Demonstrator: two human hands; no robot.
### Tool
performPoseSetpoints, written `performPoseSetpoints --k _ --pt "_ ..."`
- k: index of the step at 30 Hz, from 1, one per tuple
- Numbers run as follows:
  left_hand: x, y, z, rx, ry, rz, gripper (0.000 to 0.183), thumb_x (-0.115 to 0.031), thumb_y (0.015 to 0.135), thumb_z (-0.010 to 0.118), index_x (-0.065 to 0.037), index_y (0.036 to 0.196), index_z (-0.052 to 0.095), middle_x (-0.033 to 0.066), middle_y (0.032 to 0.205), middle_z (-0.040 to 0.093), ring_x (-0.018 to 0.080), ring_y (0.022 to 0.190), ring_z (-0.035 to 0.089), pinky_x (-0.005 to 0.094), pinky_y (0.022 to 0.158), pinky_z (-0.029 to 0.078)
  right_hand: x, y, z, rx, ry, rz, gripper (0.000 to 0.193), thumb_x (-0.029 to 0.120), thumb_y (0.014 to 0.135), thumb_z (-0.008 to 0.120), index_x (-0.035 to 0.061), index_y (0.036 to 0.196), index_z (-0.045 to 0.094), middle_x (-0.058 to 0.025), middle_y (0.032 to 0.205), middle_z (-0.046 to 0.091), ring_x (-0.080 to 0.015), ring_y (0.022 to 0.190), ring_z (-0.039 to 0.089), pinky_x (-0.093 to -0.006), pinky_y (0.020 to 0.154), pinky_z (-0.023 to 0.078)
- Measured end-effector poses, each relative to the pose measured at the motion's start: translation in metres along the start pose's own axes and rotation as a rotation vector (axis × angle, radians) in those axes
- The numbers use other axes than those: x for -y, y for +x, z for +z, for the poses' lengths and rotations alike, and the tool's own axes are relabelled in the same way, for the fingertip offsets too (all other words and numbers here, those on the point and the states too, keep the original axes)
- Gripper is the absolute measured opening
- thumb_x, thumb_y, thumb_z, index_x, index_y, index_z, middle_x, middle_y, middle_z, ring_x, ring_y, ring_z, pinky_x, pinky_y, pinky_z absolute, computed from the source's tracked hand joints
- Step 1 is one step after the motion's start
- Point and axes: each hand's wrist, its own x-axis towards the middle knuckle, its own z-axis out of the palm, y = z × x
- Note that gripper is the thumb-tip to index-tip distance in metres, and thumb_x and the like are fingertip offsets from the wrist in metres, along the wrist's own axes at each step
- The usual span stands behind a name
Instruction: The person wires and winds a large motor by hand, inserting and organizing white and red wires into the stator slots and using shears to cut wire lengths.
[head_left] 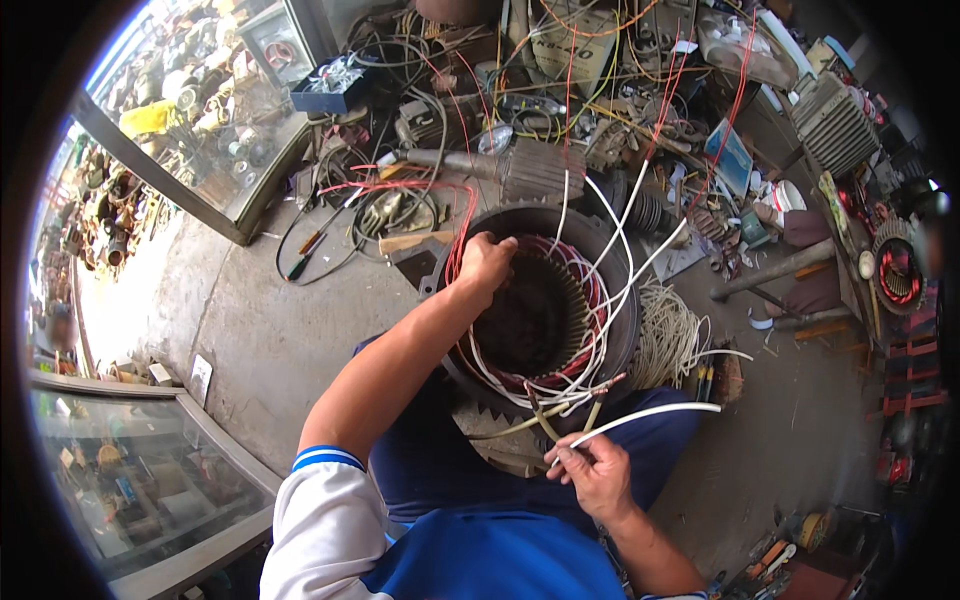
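A motor stator (pixel 622 345) with a dark round housing stands in front of me, its red windings (pixel 603 290) ringing the slotted bore. My left hand (pixel 487 264) is closed at the upper left of the winding ring, beside a bundle of red wires (pixel 466 215). Its fingertips are partly hidden inside the housing. My right hand (pixel 597 475), near the housing's lower edge, pinches a white insulating sleeve (pixel 650 411) that points off to the right. Two thick leads (pixel 540 412) with bare ends cross just above that hand. Other white sleeves (pixel 632 205) rise from the windings over red wires.
A coil of pale cord (pixel 668 335) lies right of the stator. Behind it are a finned rotor (pixel 545 170) and cluttered parts. A screwdriver (pixel 303 257) rests on the left floor. Glass cases (pixel 150 480) stand at left, and another finned motor housing (pixel 838 125) at far right.
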Motion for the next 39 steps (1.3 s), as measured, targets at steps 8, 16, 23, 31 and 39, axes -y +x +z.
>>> performPoseSetpoints --k 8,16,23,31,39 --pt "-0.038 0.027 0.021 -0.248 0.529 0.612 0.027 -0.029 0.1 0.06 -0.006 0.105 0.072 0.0213 0.109 0.071 0.043 0.107 0.065 0.0505 0.091 0.051 -0.01 -0.017 0.003 -0.024 0.007 -0.037 0.019 0.004 0.098 0.07 -0.0056 0.114 0.068 -0.0114 0.096 0.076 -0.0149 0.082 0.074 -0.0263 0.069 0.059" --pt "-0.141 -0.088 -0.013 0.081 -0.016 1.027 0.023 -0.019 0.104 0.066 0.003 0.108 0.071 0.0072 0.089 0.074 0.0129 0.086 0.07 0.0282 0.08 0.054 0.027 -0.018 -0.008 -0.028 0.034 -0.174 0.012 -0.002 0.096 0.07 -0.0042 0.107 0.071 -0.0104 0.096 0.076 -0.0141 0.084 0.073 -0.0266 0.076 0.059" --pt "-0.101 -0.161 -0.003 0.562 -0.142 0.897 0.025 -0.021 0.103 0.067 -0.001 0.115 0.074 0.0046 0.088 0.072 0.0111 0.081 0.065 0.0263 0.075 0.053 0.107 0.023 -0.038 -0.066 0.267 -0.649 0.01 0.0 0.097 0.071 0.0007 0.107 0.069 -0.0114 0.104 0.071 -0.0131 0.085 0.069 -0.0245 0.075 0.058" --pt "-0.071 -0.187 0.017 0.794 0.022 0.874 0.026 -0.024 0.102 0.069 0.002 0.105 0.075 0.002 0.085 0.062 0.0099 0.078 0.055 0.0278 0.07 0.046 0.121 0.039 -0.04 -0.27 0.268 -0.702 0.013 0.005 0.1 0.069 -0.0028 0.109 0.065 -0.0143 0.101 0.076 -0.0136 0.082 0.072 -0.0242 0.072 0.059" --pt "-0.068 -0.184 0.017 0.788 0.062 0.959 0.026 -0.024 0.103 0.067 0.002 0.1 0.072 0.0033 0.082 0.064 0.0132 0.076 0.055 0.031 0.071 0.047 0.112 0.043 -0.037 -0.29 0.223 -0.679 0.012 0.004 0.1 0.068 -0.003 0.109 0.064 -0.0146 0.101 0.076 -0.015 0.081 0.073 -0.0256 0.073 0.059"
